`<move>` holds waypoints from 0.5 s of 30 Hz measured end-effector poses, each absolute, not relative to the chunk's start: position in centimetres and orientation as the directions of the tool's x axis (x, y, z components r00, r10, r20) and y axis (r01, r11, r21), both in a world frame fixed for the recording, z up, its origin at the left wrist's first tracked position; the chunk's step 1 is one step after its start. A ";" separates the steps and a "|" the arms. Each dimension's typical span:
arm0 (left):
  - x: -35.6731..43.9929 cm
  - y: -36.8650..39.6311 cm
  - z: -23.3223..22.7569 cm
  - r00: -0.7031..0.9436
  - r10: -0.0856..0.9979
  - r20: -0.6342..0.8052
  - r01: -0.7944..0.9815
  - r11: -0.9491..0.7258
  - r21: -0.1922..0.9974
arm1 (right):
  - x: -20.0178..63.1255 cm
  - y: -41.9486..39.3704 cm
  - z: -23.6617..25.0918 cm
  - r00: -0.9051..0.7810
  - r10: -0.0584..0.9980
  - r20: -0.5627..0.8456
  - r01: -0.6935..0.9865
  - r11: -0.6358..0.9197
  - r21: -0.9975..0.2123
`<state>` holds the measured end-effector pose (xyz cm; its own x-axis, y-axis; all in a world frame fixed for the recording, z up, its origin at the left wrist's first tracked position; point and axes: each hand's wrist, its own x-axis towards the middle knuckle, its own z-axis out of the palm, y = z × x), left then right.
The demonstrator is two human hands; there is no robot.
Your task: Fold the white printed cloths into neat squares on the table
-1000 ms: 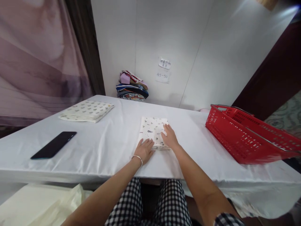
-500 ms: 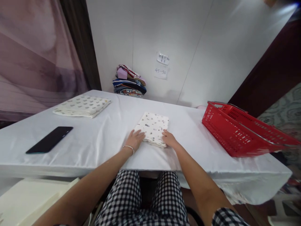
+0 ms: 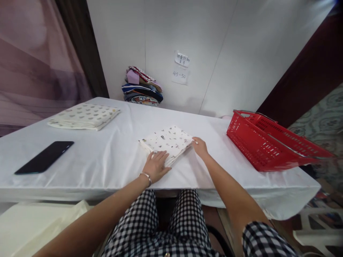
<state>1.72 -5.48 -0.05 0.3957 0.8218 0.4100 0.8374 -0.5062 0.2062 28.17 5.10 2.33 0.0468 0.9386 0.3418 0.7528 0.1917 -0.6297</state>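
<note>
The folded cloth (image 3: 170, 141) lies near the front of the table, close to its middle, directly before the seated person. It is white, scattered with tiny grey and black prints, with a small brownish one by its left corner. It sits askew, almost like a diamond, a corner pointing to each side. The top looks fairly flat, and a few layers show along the edges nearest the person.

The left hand (image 3: 155, 166) is laid over the near left edge, palm down, fingers lightly spread and thumb held apart, so it hides part of that edge from me. A silvery bracelet (image 3: 146, 177) circles the wrist. The right hand (image 3: 200, 147) has its fingers gathered at the right corner; I can't tell whether they pinch it or only touch it.

A smooth white tablecloth (image 3: 112, 157) covers the table, creased in places. Over on the left rests another folded cloth (image 3: 85, 117), white with grey shapes, and nearer the front a dark phone (image 3: 44, 157). To the right, well apart from the hands, a red plastic basket (image 3: 253, 150) takes up that end. Past the far edge, a pile of coloured fabrics (image 3: 142, 87) stands by the wall (image 3: 174, 25), where two paper notes (image 3: 180, 75) hang, the lower reading "45-50".
</note>
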 end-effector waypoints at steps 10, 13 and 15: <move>-3.7 -2.1 -0.2 0.396 0.861 0.319 0.883 -0.452 0.124 | 29.6 7.6 0.8 -0.006 0.989 0.149 0.721 0.108 -0.685; -7.2 -0.8 0.3 0.277 0.919 0.280 0.941 -0.319 0.115 | 29.3 4.6 -0.5 -0.047 0.993 0.109 0.683 0.112 -0.722; -7.9 -0.7 0.4 0.248 0.933 0.261 0.954 -0.281 0.100 | 29.4 2.7 -1.2 -0.035 0.993 0.114 0.633 0.110 -0.767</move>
<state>-7.85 -0.66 0.44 0.2479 0.9330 0.2610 0.9544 -0.2815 0.0999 29.39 2.67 -1.16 -0.0348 0.9928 0.1143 0.6327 0.1104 -0.7665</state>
